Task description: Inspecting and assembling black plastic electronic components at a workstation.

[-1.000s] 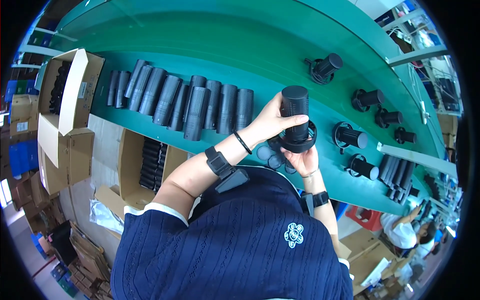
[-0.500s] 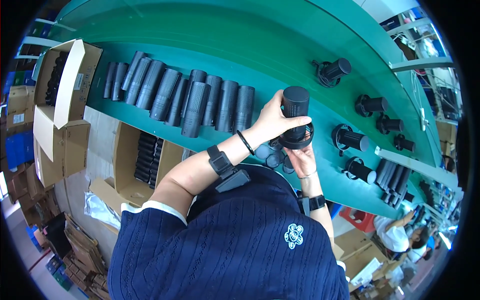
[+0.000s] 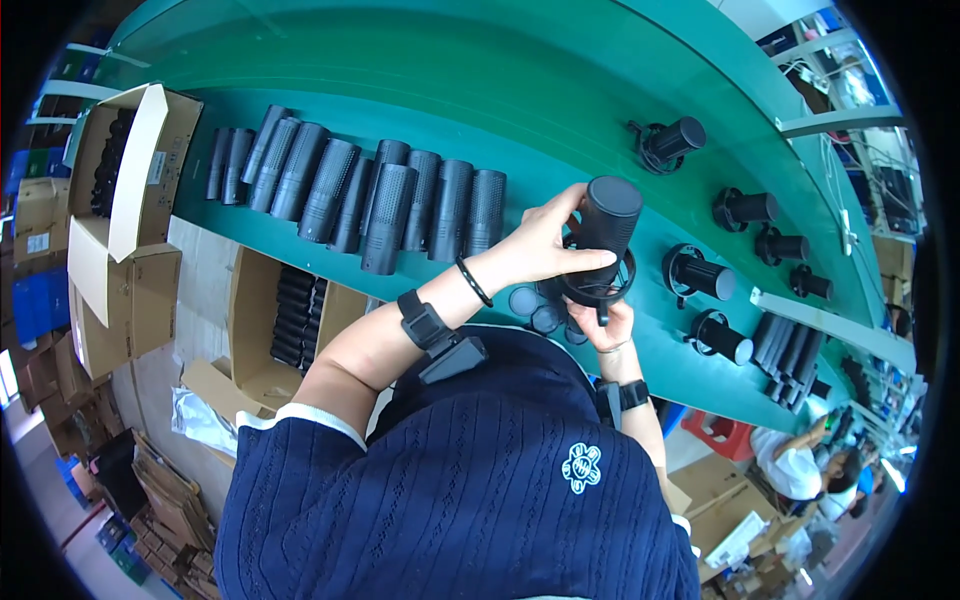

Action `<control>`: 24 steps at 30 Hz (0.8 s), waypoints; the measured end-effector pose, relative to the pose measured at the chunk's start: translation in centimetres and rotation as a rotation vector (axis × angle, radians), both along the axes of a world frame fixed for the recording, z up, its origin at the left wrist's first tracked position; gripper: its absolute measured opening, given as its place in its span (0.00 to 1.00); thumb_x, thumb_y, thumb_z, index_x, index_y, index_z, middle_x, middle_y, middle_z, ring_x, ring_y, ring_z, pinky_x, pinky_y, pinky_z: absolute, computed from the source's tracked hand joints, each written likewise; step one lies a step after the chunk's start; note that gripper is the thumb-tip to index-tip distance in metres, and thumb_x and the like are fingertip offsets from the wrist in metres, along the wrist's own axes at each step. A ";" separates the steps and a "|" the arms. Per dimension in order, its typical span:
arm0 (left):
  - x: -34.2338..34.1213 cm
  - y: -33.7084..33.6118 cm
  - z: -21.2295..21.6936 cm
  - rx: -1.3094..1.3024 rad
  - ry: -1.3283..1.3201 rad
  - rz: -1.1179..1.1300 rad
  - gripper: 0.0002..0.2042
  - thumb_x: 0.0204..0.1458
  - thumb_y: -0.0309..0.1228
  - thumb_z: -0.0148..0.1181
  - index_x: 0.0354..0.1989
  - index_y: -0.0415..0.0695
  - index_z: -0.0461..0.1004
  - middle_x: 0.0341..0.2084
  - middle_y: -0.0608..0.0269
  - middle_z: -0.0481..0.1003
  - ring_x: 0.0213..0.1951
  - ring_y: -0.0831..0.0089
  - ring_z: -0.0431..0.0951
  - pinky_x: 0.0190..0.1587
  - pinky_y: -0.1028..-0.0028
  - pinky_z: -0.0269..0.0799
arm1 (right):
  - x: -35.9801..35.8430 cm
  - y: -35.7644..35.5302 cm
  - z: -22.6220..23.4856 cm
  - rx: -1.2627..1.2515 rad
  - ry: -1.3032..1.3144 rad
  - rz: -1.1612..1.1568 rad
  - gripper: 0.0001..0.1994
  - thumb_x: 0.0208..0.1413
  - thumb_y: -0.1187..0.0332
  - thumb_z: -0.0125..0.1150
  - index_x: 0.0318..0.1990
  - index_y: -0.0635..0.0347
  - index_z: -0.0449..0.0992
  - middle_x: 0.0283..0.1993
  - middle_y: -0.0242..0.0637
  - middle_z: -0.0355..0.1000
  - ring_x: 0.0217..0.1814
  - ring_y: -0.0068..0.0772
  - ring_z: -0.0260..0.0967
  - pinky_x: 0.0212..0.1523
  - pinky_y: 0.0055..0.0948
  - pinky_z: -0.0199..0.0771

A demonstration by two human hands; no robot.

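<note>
In front of my body I hold a black cylindrical microphone [image 3: 612, 215] standing inside a black ring-shaped shock mount [image 3: 598, 294]. My left hand [image 3: 550, 243] is closed around the side of the microphone, thumb across its front. Cupped under the mount, my right hand [image 3: 608, 325] grips its lower edge; some of its fingers are hidden behind the ring. Several loose black microphones [image 3: 388, 215] with mesh ends lie in a row on the green bench [image 3: 560, 110] to the left. Small round dark discs [image 3: 545, 318] rest by the bench edge, below my hands.
More microphones in ring mounts [image 3: 705, 275] lie on the right, with a bundle of dark tubes [image 3: 785, 350] beyond. An open carton [image 3: 150, 185] stands at the left end; another carton [image 3: 255, 310] of black parts sits below the bench edge. People [image 3: 795, 465] are at the far right.
Both hands have shifted slightly right with the microphone, which now leans more. The ring mount has turned, and a short stub shows at its near side.
</note>
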State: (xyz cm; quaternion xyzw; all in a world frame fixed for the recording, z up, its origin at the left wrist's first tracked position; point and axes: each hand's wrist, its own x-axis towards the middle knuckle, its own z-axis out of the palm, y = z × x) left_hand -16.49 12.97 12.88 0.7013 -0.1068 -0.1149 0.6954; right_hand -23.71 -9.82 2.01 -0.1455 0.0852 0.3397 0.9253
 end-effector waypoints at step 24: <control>4.1 -1.8 -1.5 0.047 -0.110 0.028 0.38 0.36 0.47 0.73 0.54 0.41 0.63 0.46 0.48 0.74 0.48 0.58 0.76 0.49 0.65 0.72 | 1.5 1.8 3.1 -0.197 0.095 0.255 0.34 0.62 0.39 0.33 0.60 0.61 0.58 0.43 0.53 0.73 0.33 0.37 0.72 0.31 0.23 0.72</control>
